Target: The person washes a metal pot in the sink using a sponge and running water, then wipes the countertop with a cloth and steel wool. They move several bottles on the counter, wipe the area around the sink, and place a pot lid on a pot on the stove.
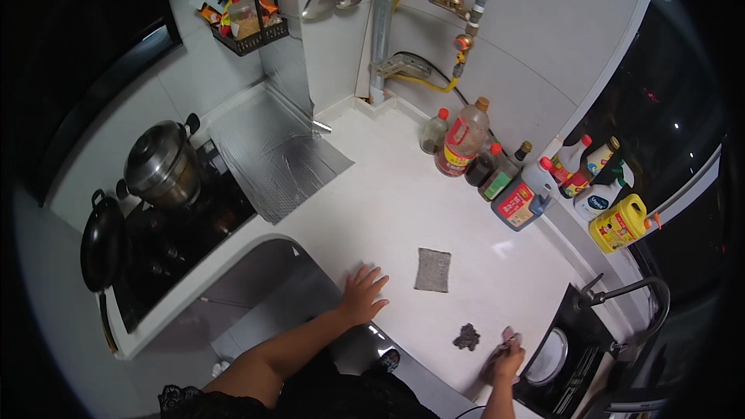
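Note:
My left hand (363, 295) rests on the white countertop (357, 225) near its front edge, fingers spread, holding nothing. My right hand (509, 360) is at the counter's right side, close to the sink, closed around a pinkish-grey cloth (508, 334) pressed to the surface. Part of the cloth is hidden under the fingers. Between my hands lies a dark steel wool scourer (467, 337), nearer the right one. Farther back, a flat grey square scouring pad (432, 270) lies by itself.
Several sauce bottles (466, 140) line the back wall, with a yellow jug (618, 223) on the window ledge. At right is a black sink (578, 326) holding a white plate (548, 357), with a faucet (644, 287). A steel pot (161, 167) and wok (103, 240) occupy the left stove.

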The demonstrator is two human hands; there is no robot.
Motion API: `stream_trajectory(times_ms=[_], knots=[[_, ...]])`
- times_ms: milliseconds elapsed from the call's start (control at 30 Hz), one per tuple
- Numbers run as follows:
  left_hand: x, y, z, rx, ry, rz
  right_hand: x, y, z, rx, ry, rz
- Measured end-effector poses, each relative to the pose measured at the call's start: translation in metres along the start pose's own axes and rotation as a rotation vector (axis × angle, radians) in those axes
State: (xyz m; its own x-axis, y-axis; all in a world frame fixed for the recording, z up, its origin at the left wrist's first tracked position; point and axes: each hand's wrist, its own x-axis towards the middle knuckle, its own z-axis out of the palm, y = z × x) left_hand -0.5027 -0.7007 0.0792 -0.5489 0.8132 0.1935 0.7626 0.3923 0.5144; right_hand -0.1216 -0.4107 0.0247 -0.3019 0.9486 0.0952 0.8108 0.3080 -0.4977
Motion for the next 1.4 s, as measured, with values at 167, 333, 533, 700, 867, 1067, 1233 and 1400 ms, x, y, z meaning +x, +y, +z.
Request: stream_trajectory(times_ms=[167,333,533,700,867,1067,1233,1400], knots=[[0.025,-0.061,-0.041,-0.052,0.066,0.082,0.044,-0.126,0.004,0.268,0.226,-0.209],[0.087,-0.096,-0.068,-0.083,0.024,0.13,0.06,-0.322,0.069,0.512,0.157,-0.409],[0.148,-0.138,-0.052,-0.081,0.01,0.127,0.038,-0.432,0.203,0.182,-0.172,-0.697],[0.183,-0.19,-0.043,-0.006,-0.004,0.107,0.062,-0.461,0.26,-0.071,-0.182,-0.768],[0.225,-0.214,-0.049,0.092,-0.011,0.061,0.141,-0.518,0.299,-0.06,-0.049,-0.755],[0.245,-0.253,-0.068,0.216,0.026,-0.083,0.225,-0.541,0.346,0.097,0.022,-0.741],[0.255,-0.28,-0.081,0.362,-0.086,-0.138,0.301,-0.622,0.353,0.029,0.188,-0.571],[0.269,-0.272,-0.087,0.464,-0.251,-0.11,0.319,-0.621,0.387,-0.228,0.131,-0.443]])
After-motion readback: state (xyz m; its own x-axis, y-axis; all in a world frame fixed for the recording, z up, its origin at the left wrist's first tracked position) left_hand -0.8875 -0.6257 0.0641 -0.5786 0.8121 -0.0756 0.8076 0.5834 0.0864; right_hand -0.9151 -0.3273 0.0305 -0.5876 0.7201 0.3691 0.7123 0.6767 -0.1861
